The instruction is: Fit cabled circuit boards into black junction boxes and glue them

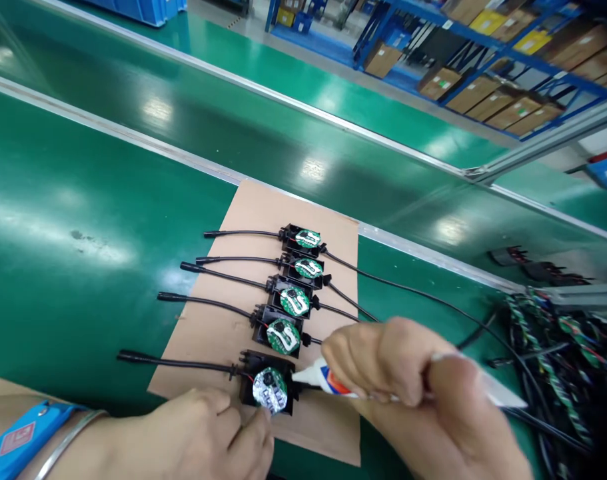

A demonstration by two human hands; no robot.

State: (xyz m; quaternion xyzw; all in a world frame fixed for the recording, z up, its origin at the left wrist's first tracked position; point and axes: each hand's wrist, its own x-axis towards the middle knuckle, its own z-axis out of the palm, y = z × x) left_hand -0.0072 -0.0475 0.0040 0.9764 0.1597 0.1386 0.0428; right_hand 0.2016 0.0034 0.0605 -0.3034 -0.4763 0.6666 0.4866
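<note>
My right hand (403, 373) is wrapped around a white glue tube (336, 381) with an orange and blue label. Its nozzle points left, close to the right side of the nearest black housing (249, 390). In that housing sits a round circuit board (270, 391), which catches the light. My left hand (218, 433) is closed, with thumb and fingertips at the board's near edge. Four similar units stand in a column behind it; their green boards, such as the second circuit board (283, 336), carry curved white strips of glue. Black cables (183, 363) leave each housing.
A cardboard sheet (328, 433) lies under the units on the green table (83, 267). A tangle of boards and cables (548, 367) lies at the right. Metal frame bars (333, 127) cross behind. Blue shelves (413, 80) with cartons stand farther back.
</note>
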